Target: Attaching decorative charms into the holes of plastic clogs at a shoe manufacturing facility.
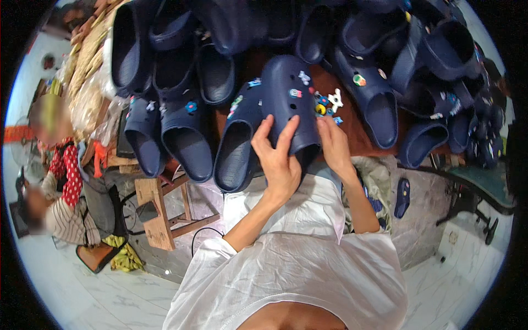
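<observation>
A navy foam clog (281, 74) with small charms in its holes is tilted up in front of me, toe away. My left hand (279, 159) grips it at the near end, two fingers pressed on its upper. Along its right side my right hand (334, 144) holds the edge; some of its fingertips are hidden. Another clog (239, 148) with charms lies just left of the held one. Beyond my right hand is a small pile of loose charms (329, 103), with a white one, a yellow one and blue ones among them.
Several navy clogs (187, 143) crowd the brown table (352, 132) on both sides and at the back. A wooden stool (159, 212) stands at lower left. Two other people sit at far left, one in a red dotted sleeve (71, 176). A dark chair (478, 187) is at right.
</observation>
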Action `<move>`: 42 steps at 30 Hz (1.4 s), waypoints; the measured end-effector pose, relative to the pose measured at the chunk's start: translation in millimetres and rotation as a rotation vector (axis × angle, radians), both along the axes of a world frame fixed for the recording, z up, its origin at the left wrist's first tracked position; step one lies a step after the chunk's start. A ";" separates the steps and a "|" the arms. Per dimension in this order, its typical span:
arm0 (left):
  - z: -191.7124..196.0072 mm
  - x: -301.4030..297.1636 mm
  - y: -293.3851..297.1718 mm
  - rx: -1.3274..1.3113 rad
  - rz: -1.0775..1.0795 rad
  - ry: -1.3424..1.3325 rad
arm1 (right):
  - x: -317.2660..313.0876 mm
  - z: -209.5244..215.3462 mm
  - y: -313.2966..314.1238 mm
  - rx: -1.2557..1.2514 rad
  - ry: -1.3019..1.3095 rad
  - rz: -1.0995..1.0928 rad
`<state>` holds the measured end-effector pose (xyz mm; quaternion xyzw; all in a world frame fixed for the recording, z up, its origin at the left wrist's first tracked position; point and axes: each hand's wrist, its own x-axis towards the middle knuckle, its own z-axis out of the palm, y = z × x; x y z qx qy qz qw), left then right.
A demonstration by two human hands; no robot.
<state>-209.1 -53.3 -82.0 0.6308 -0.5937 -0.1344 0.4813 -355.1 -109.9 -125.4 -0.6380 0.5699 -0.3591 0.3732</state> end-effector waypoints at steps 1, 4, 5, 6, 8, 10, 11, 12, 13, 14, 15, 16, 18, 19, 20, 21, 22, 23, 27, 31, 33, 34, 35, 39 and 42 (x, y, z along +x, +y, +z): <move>2.3 -2.3 -0.8 0.003 -0.008 0.004 | -2.8 4.1 -1.4 0.016 0.068 -0.014; 4.8 -5.3 0.1 -0.025 -0.004 0.024 | -11.5 -6.9 -7.0 -0.132 0.064 -0.018; 4.4 -2.2 -0.3 -0.028 0.002 0.030 | -14.2 -11.9 -11.1 -0.003 -0.064 -0.005; 4.1 1.2 -0.2 -0.032 0.007 0.035 | -15.2 -16.0 -14.2 0.130 -0.188 0.010; -1.8 2.4 1.3 -0.064 -0.019 0.046 | -12.9 -17.4 -13.0 0.087 -0.189 -0.062; -0.5 3.8 3.2 -0.055 -0.041 0.033 | -9.8 -12.7 -20.2 0.074 -0.178 -0.121; 1.2 5.5 4.2 -0.063 -0.054 0.040 | -8.2 -7.2 -25.5 0.047 -0.070 -0.120; 3.4 7.3 5.2 -0.069 -0.068 0.047 | -6.0 -0.7 -30.8 0.018 0.038 -0.121; 7.2 9.0 5.3 -0.063 -0.082 0.058 | -3.5 2.0 -37.2 -0.267 0.143 -0.058; 10.6 11.4 5.8 -0.054 -0.098 0.062 | -1.4 5.3 -37.3 -0.275 0.137 -0.044; 10.8 12.6 6.2 -0.058 -0.116 0.064 | -1.3 11.0 -35.7 -0.249 0.068 -0.058; 10.8 12.3 6.1 -0.061 -0.136 0.069 | 1.0 19.5 -33.8 -0.221 0.003 -0.073; 8.3 13.3 4.1 -0.043 -0.212 -0.003 | 2.1 19.1 -36.4 -0.210 -0.085 -0.028; 8.7 10.6 3.7 -0.033 -0.228 -0.022 | 6.3 32.8 -32.0 -0.232 -0.026 0.001; 8.8 9.1 3.8 -0.024 -0.240 -0.045 | 10.7 42.5 -28.9 -0.254 0.031 0.033; 8.8 8.7 3.8 -0.030 -0.238 -0.042 | 11.9 46.7 -27.0 -0.230 0.091 0.048; 8.6 8.8 3.4 -0.029 -0.246 -0.060 | 15.6 50.2 -26.1 -0.238 0.093 0.050; 8.2 8.7 3.2 -0.028 -0.254 -0.077 | 19.9 53.5 -25.1 -0.226 0.095 0.030; 7.1 5.9 5.0 -0.050 -0.281 -0.078 | 19.6 47.1 -35.8 -0.230 0.055 -0.037; 7.9 8.3 6.5 -0.052 -0.313 -0.092 | 18.1 45.4 -43.0 -0.160 -0.040 -0.035; 11.2 10.4 5.0 -0.055 -0.319 -0.071 | 20.0 43.3 -40.8 -0.224 -0.034 -0.045; 13.8 11.8 6.6 -0.048 -0.325 -0.051 | 18.9 41.1 -40.8 -0.226 -0.030 -0.045; 16.6 14.5 6.6 -0.049 -0.325 -0.046 | 17.2 39.1 -40.7 -0.245 -0.092 -0.055; 41.3 45.4 5.5 0.014 -0.334 0.272 | 12.0 45.2 -34.3 -0.182 -0.257 -0.121; 71.0 95.4 11.1 0.104 -0.395 0.446 | 11.0 53.7 -30.8 -0.151 -0.290 -0.079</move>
